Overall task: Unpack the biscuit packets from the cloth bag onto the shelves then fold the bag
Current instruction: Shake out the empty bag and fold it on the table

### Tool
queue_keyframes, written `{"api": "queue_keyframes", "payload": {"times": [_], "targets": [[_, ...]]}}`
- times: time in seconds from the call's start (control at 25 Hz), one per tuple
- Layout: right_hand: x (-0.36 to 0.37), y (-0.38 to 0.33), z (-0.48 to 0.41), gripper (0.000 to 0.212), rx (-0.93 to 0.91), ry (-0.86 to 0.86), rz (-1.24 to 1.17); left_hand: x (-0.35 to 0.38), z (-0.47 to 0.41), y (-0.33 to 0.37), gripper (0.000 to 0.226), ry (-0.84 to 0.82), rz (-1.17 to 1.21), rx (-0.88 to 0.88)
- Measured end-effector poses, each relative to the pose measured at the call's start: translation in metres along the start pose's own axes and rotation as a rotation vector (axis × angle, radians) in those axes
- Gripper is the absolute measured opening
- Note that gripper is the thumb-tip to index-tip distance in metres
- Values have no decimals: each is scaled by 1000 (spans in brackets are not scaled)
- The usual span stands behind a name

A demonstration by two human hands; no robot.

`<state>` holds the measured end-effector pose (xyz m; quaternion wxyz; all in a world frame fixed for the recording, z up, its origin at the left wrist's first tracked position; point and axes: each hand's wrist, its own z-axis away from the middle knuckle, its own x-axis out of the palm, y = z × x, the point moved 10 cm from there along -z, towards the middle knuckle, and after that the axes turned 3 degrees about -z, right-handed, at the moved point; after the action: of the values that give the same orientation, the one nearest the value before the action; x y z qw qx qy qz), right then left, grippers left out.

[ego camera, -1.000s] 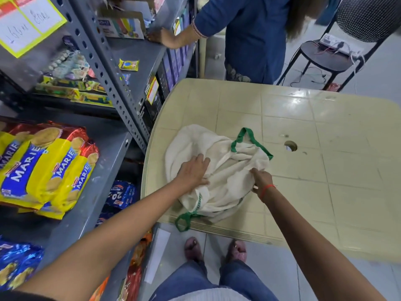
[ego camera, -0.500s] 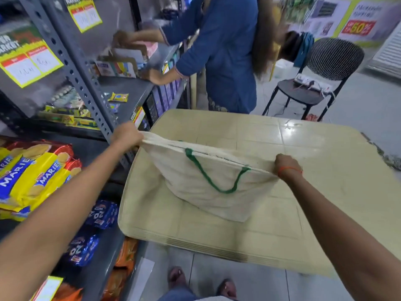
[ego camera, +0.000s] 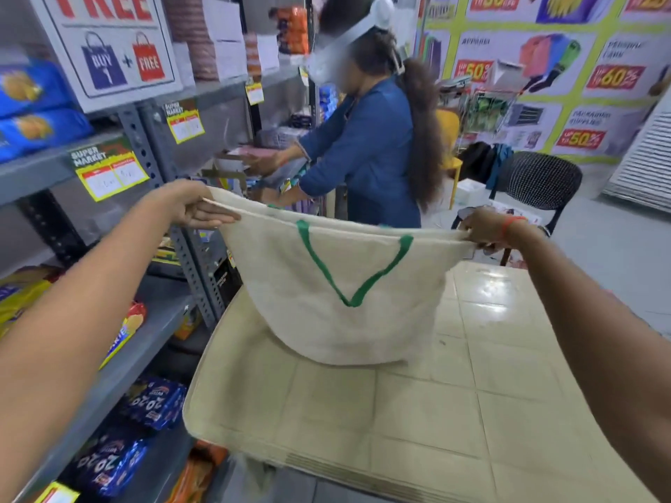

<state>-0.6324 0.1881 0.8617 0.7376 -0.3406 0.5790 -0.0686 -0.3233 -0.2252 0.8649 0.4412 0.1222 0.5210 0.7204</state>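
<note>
The cream cloth bag with green handles hangs stretched flat in the air above the beige table. My left hand pinches its top left corner and my right hand grips its top right corner. One green handle droops in a V across the bag's front. The bag's bottom edge just reaches the tabletop. Yellow Marie biscuit packets lie on the grey shelf at the left, partly hidden by my left arm. Blue 20-20 biscuit packets sit on the shelf below.
A person in a blue top stands at the shelving beyond the table, reaching into it. A black mesh chair stands at the back right. Blue packets fill the upper left shelf. The shelf upright is close to the table's left edge.
The crumpled bag was picked up off the table by its top corners and pulled taut. Both hands have since risen higher, lifting the bag, and my view has tilted up.
</note>
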Motion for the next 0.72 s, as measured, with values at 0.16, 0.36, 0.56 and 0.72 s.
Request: {"api": "queue_keyframes", "payload": {"times": [0.16, 0.36, 0.56, 0.72], "targets": [[-57, -23, 7, 26, -46, 316, -183, -2, 4, 48, 22, 222, 202, 252], [-46, -13, 5, 34, 66, 205, -543, 2, -2, 59, 28, 241, 250, 274], [-23, -2, 6, 37, 129, 135, -813, 20, -16, 31, 27, 109, -16, 73], [-3, 11, -7, 23, 204, 144, -970, 18, -39, 30, 28, 112, 48, 92]]}}
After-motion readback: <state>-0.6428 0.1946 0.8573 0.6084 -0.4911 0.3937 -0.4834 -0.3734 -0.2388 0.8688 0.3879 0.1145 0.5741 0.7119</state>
